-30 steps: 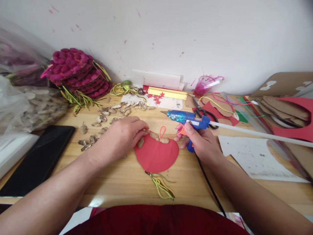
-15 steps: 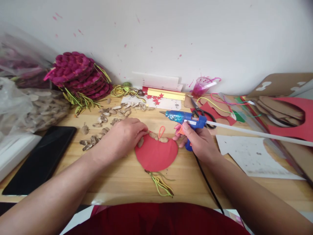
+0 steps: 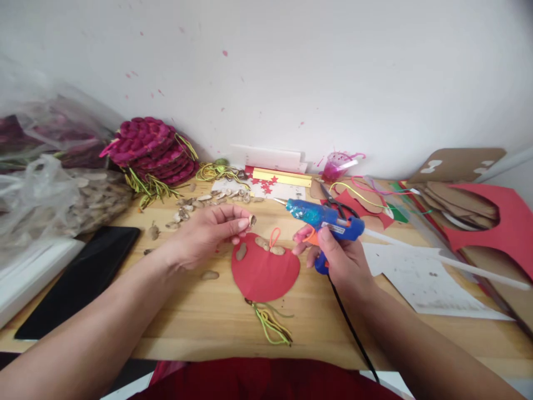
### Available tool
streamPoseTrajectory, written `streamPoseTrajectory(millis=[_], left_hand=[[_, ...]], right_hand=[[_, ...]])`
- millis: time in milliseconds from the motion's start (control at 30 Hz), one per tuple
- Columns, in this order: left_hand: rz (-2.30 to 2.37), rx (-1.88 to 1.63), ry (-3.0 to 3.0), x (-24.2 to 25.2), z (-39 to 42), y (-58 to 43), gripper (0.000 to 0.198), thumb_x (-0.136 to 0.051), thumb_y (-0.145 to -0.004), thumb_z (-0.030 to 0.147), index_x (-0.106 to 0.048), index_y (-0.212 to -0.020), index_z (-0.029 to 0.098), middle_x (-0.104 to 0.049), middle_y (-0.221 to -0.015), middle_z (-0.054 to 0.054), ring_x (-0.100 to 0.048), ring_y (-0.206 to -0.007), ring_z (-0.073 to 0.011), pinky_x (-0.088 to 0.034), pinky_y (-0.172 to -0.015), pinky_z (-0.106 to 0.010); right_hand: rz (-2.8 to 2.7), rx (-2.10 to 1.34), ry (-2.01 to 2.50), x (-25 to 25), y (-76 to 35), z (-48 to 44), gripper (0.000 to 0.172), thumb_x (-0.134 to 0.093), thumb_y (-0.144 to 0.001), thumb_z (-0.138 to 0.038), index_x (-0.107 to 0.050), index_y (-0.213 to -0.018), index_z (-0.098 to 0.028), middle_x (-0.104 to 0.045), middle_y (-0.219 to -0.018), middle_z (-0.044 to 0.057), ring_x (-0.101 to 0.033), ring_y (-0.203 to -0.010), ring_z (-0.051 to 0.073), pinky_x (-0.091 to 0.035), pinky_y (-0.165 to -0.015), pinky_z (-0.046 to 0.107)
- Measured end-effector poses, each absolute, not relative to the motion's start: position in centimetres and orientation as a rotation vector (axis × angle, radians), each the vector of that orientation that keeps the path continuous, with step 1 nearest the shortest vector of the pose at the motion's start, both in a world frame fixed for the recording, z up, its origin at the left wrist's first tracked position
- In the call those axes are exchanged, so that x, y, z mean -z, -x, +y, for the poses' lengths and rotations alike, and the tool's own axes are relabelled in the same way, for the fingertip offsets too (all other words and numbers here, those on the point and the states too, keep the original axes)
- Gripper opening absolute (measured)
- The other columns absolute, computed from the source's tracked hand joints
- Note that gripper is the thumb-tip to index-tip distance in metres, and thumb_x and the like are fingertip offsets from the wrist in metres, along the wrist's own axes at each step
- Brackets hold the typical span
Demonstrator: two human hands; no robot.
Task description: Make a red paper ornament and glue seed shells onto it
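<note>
The left hand (image 3: 204,233) pinches a small shell (image 3: 251,220) in its fingers, just above the red paper circle (image 3: 265,271) on the counter (image 3: 200,311). The right hand (image 3: 339,258) grips a blue glue gun (image 3: 322,218) beside the circle.

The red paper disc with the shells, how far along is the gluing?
Done: three shells sit glued along the top edge of the red disc, beside its orange loop. In hand: the left hand pinches one more shell above the disc, and the right hand grips the blue glue gun. Left: most of the disc is bare; loose shells lie behind.
</note>
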State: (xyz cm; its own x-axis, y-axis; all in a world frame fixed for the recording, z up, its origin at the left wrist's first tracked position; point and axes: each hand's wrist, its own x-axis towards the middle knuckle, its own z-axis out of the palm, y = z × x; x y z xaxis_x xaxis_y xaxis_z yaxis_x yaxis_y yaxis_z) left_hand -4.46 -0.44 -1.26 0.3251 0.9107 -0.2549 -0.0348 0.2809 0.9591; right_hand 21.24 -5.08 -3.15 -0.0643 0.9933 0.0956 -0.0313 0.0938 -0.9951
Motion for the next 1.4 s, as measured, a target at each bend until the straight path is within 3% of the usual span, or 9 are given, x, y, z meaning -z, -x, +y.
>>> streamPoseTrajectory(millis=[133, 733, 833, 933, 1067, 1233, 1400], left_hand=[[0.908, -0.816, -0.855, 1.6, -0.4, 4.3, 0.029, -0.092, -0.070, 0.032, -0.074, -0.085, 0.016, -0.067, -0.074, -0.002, -0.057, -0.064, -0.0083, -0.045, -0.058, -0.019], [0.832, -0.750, -0.814, 2.0, -0.5, 4.0, 0.030, -0.094, -0.069, 0.032, -0.076, -0.088, 0.016, -0.071, -0.077, -0.003, -0.057, -0.062, -0.0077, -0.047, -0.059, -0.019], [0.861, -0.707, -0.854, 2.2, -0.7, 3.8, 0.034, -0.093, -0.071, 0.034, -0.076, -0.094, 0.016, -0.070, -0.078, -0.003, -0.056, -0.062, -0.0079, -0.045, -0.058, -0.020], [0.902, -0.689, -0.915, 2.5, -0.8, 3.3, 0.035, -0.091, -0.072, 0.037, -0.075, -0.094, 0.016, -0.069, -0.076, -0.002, -0.055, -0.062, -0.0081, -0.043, -0.059, -0.020], [0.912, -0.709, -1.038, 2.2, -1.2, 2.3, 0.033, -0.090, -0.073, 0.039, -0.075, -0.093, 0.016, -0.070, -0.077, -0.002, -0.056, -0.064, -0.0083, -0.044, -0.062, -0.020], [0.956, -0.705, -1.135, 0.9, -1.9, 0.9, 0.029, -0.088, -0.076, 0.036, -0.075, -0.092, 0.016, -0.074, -0.079, -0.002, -0.062, -0.066, -0.0096, -0.049, -0.064, -0.022], [0.939, -0.789, -1.119, 0.0, -1.6, -0.2, 0.035, -0.094, -0.068, 0.037, -0.073, -0.086, 0.014, -0.076, -0.077, -0.004, -0.066, -0.064, -0.0103, -0.053, -0.063, -0.021]], right_hand=[[-1.410, -1.199, 1.068, 3.2, -21.3, -5.7, 0.036, -0.060, -0.099, -0.054, -0.071, -0.096, -0.020, -0.075, -0.077, 0.007, -0.067, -0.063, 0.018, -0.051, -0.052, 0.028], [-1.549, -1.181, 1.014, 2.8, -21.1, -6.6, 0.038, -0.057, -0.099, -0.054, -0.070, -0.089, -0.020, -0.076, -0.079, 0.007, -0.063, -0.056, 0.016, -0.052, -0.055, 0.030], [-1.421, -1.302, 0.919, 2.8, -20.8, -6.7, 0.035, -0.059, -0.098, -0.055, -0.071, -0.095, -0.022, -0.077, -0.090, 0.008, -0.069, -0.064, 0.018, -0.056, -0.056, 0.031], [-1.297, -1.391, 0.841, 3.0, -20.6, -6.6, 0.035, -0.058, -0.098, -0.056, -0.073, -0.096, -0.025, -0.076, -0.101, 0.009, -0.076, -0.083, 0.023, -0.060, -0.060, 0.032], [-1.238, -1.413, 0.841, 3.1, -20.4, -6.3, 0.041, -0.060, -0.094, -0.063, -0.074, -0.091, -0.025, -0.076, -0.099, 0.010, -0.076, -0.098, 0.029, -0.062, -0.062, 0.035], [-1.183, -1.387, 0.885, 2.3, -20.4, -6.1, 0.047, -0.061, -0.090, -0.070, -0.072, -0.089, -0.025, -0.076, -0.092, 0.009, -0.076, -0.099, 0.029, -0.065, -0.069, 0.038], [-1.085, -1.413, 0.869, 2.1, -20.7, -5.8, 0.050, -0.060, -0.089, -0.072, -0.068, -0.088, -0.023, -0.076, -0.090, 0.008, -0.077, -0.098, 0.028, -0.065, -0.073, 0.038]])
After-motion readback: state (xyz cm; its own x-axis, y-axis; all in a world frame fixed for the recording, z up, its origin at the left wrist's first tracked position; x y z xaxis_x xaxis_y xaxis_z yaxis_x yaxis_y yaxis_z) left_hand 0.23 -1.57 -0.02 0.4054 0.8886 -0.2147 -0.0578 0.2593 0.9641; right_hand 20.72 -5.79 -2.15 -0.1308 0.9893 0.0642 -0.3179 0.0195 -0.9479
